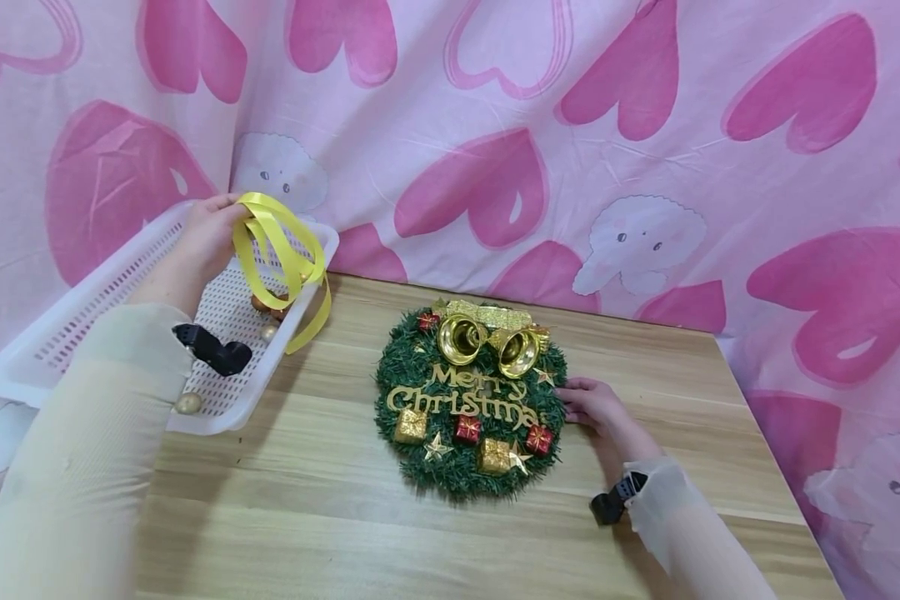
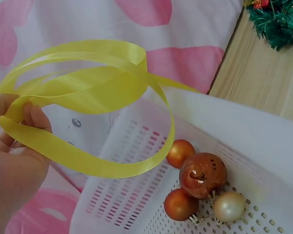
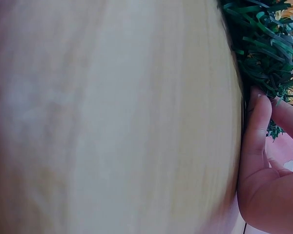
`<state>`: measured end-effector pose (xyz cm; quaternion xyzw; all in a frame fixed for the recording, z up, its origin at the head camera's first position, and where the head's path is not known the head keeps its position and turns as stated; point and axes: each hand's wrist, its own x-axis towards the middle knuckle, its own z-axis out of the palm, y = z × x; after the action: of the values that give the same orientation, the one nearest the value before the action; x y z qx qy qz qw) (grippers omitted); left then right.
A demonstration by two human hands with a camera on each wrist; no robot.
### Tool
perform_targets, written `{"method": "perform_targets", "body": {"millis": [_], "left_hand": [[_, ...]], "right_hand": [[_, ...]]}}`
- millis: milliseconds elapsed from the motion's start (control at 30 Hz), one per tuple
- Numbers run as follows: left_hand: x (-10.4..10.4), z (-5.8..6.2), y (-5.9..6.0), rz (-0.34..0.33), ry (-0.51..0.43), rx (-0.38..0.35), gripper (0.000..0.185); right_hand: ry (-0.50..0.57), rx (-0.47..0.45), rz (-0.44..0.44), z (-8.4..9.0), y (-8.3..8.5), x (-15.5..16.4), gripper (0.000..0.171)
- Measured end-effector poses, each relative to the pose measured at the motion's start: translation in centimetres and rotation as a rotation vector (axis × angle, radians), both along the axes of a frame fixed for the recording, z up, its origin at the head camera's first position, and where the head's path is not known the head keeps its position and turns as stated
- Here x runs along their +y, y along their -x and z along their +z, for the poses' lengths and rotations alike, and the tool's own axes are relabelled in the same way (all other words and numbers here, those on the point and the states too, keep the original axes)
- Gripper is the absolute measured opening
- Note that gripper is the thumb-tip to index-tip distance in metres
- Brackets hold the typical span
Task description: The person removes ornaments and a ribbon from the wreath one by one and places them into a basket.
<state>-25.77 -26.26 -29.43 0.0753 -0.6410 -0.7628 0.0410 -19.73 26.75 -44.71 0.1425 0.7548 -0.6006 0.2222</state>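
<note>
My left hand (image 1: 221, 225) is raised over the back of a white perforated basket (image 1: 105, 292) and pinches a looped yellow ribbon (image 1: 285, 258). In the left wrist view the ribbon (image 2: 97, 87) curls out from the fingers (image 2: 36, 119) above the basket (image 2: 263, 141). A green Christmas wreath (image 1: 468, 400) with gold bells, small gift boxes and "Merry Christmas" lettering lies flat on the wooden table (image 1: 330, 517). My right hand (image 1: 581, 400) rests on the table, its fingers touching the wreath's right edge. In the right wrist view a finger (image 3: 259, 126) lies against the wreath's needles (image 3: 259, 44).
Several copper and gold baubles (image 2: 202, 175) lie in the basket, which sits tilted at the table's left edge. A pink heart-patterned cloth (image 1: 607, 167) hangs behind the table and drapes on both sides. Black wrist straps (image 1: 213, 350) sit on both sleeves.
</note>
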Motion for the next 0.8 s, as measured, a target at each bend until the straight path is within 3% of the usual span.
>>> {"method": "perform_targets", "body": {"millis": [400, 600, 800], "left_hand": [[-1.0, -0.8, -0.1, 0.006, -0.019, -0.004, 0.008], [-1.7, -1.3, -0.2, 0.051, -0.009, 0.065, 0.015], [-2.9, -1.4, -0.7, 0.091, -0.065, 0.039, 0.014]], "right_hand": [[-0.004, -0.005, -0.007, 0.0, -0.1, 0.3, 0.055], [-0.007, -0.003, -0.003, 0.1, -0.3, 0.3, 0.051], [-0.009, -0.010, -0.007, 0.2, -0.3, 0.4, 0.052]]}}
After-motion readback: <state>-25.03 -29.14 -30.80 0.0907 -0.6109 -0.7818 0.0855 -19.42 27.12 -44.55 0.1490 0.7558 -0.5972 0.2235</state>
